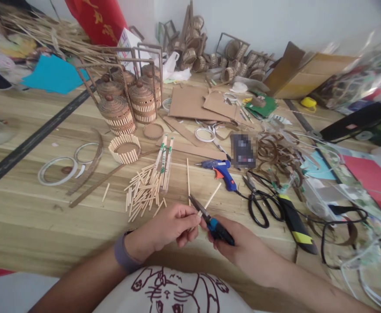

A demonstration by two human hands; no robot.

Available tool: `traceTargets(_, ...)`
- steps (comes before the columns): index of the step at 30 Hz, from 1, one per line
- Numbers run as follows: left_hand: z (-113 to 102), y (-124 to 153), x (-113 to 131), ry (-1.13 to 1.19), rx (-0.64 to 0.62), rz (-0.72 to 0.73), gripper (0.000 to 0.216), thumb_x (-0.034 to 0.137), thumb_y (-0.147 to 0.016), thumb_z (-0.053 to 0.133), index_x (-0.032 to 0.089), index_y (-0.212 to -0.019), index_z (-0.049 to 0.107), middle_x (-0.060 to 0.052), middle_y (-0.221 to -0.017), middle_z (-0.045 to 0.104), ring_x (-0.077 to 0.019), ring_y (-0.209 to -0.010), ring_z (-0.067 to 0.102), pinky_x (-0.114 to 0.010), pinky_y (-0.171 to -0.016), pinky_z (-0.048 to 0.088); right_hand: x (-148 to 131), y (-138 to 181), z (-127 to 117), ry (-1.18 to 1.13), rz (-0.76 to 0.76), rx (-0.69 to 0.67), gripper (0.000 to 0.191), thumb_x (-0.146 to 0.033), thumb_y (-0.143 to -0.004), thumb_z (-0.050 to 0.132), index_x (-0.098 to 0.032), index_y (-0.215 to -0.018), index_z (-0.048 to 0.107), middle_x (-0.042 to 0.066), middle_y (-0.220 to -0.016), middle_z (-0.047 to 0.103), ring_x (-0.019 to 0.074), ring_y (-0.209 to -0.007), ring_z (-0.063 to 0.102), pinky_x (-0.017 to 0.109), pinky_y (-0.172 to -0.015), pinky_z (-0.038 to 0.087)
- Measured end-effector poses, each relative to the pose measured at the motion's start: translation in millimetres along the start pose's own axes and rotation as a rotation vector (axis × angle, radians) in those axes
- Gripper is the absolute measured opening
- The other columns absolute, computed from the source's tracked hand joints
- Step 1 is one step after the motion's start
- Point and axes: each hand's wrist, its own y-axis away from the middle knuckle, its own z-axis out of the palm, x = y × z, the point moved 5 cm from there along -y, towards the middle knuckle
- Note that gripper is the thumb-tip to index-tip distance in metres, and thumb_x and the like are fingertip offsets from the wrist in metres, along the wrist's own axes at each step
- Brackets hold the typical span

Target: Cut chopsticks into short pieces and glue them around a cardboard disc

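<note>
Between the fingertips of my left hand (179, 224) is pinched one end of a thin wooden stick (212, 196), which points away to the upper right. My right hand (234, 243) grips scissors (215, 224) with black and blue handles, their blades across the stick close to my left fingertips. Beyond my left hand lies a loose pile of short cut sticks (145, 191), with paper-wrapped chopsticks (166, 158) at its far end. Another long stick (188, 176) lies just past the scissors. A blue glue gun (221, 169) rests on the table beyond my right hand.
Black-handled shears (262, 202) and a black-yellow utility knife (296, 224) lie to the right. A ring of upright sticks (124, 148) stands before several lidded round baskets (115, 114) with tall handles. Cardboard sheets (190, 103) and tape rolls (58, 171) lie around. Brown strips (269, 148) tangle at right.
</note>
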Motion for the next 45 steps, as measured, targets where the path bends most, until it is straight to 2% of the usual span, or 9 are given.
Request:
traceTargets(11,-9,2,10,0.056,0.06,0.246,0.034,0.049,-0.09,0.047,0.017,-0.08,0.054,0.006,-0.057,0.046,-0.0063,-0.043,0.036,-0.018,-0.04,0.029,1,4,-6,-0.468,-0.013,-0.038,0.036,-0.033,-0.075,0.06,-0.019,-0.108,0.059,0.007,-0.105,0.062,0.025,-0.102,0.055,0.037,-0.089,0.043)
traceTargets(14,-17,5,14,0.003,0.191,0.302,0.034,0.049,-0.093,0.042,0.018,-0.086,0.053,0.007,-0.058,0.047,-0.0068,-0.042,0.037,-0.019,-0.042,0.03,9,5,-8,-0.278,-0.047,0.086,0.019,-0.03,-0.08,0.056,-0.019,-0.096,0.058,0.005,-0.094,0.062,0.0218,-0.088,0.058,0.035,-0.078,0.047)
traceTargets(17,-21,5,14,-0.282,0.289,0.238,0.033,0.045,-0.096,0.037,0.019,-0.084,0.055,0.005,-0.061,0.052,-0.0093,-0.048,0.045,-0.022,-0.05,0.035,6,7,-20,0.082,-0.246,0.407,0.012,-0.024,-0.086,0.048,-0.02,-0.097,0.053,0.007,-0.089,0.06,0.0218,-0.083,0.059,0.037,-0.077,0.048)
traceTargets(20,-19,3,13,-0.615,0.33,0.197,0.032,0.039,-0.098,0.035,0.019,-0.085,0.057,0.0,-0.068,0.06,-0.0152,-0.062,0.056,-0.025,-0.06,0.039,-8,8,-27,0.367,-0.489,0.682,0.021,-0.016,-0.088,0.047,-0.021,-0.108,0.047,0.015,-0.114,0.057,0.0271,-0.111,0.055,0.043,-0.092,0.046)
traceTargets(23,-17,1,11,-0.84,0.385,0.202,0.034,0.038,-0.098,0.033,0.019,-0.091,0.061,-0.007,-0.084,0.067,-0.0222,-0.078,0.062,-0.03,-0.069,0.042,-14,-2,-23,0.472,-0.567,0.703,0.021,-0.015,-0.089,0.047,-0.021,-0.109,0.045,0.019,-0.133,0.048,0.0289,-0.129,0.044,0.044,-0.098,0.045)
traceTargets(29,-20,2,9,-1.0,0.443,0.244,0.035,0.03,-0.099,0.03,0.02,-0.097,0.064,-0.009,-0.097,0.07,-0.0245,-0.088,0.065,-0.035,-0.083,0.046,-20,-9,-20,0.436,-0.591,0.811,0.023,-0.014,-0.087,0.049,-0.019,-0.109,0.047,0.017,-0.115,0.055,0.0275,-0.115,0.054,0.041,-0.091,0.049)
traceTargets(33,-16,0,7,-1.105,0.415,0.267,0.033,0.021,-0.096,0.032,0.02,-0.107,0.063,-0.011,-0.105,0.07,-0.0265,-0.095,0.065,-0.039,-0.087,0.047,-21,-20,-14,0.461,-0.572,0.705,0.02,-0.019,-0.091,0.047,-0.018,-0.111,0.046,0.015,-0.111,0.062,0.0272,-0.104,0.06,0.038,-0.082,0.051)
traceTargets(36,-15,0,5,-1.191,0.414,0.216,0.033,0.015,-0.093,0.034,0.018,-0.112,0.061,-0.013,-0.103,0.07,-0.0287,-0.093,0.066,-0.041,-0.085,0.048,-18,-29,-9,0.519,-0.481,0.685,0.016,-0.022,-0.091,0.047,-0.018,-0.107,0.048,0.01,-0.09,0.065,0.0257,-0.081,0.064,0.035,-0.067,0.051)
traceTargets(45,-11,1,7,-1.292,0.378,0.058,0.031,0.018,-0.095,0.031,0.017,-0.102,0.06,-0.015,-0.087,0.071,-0.031,-0.079,0.069,-0.039,-0.069,0.049,-14,-36,1,0.563,-0.399,0.752,0.016,-0.024,-0.092,0.043,-0.017,-0.103,0.052,0.009,-0.083,0.064,0.0252,-0.074,0.062,0.033,-0.063,0.046)
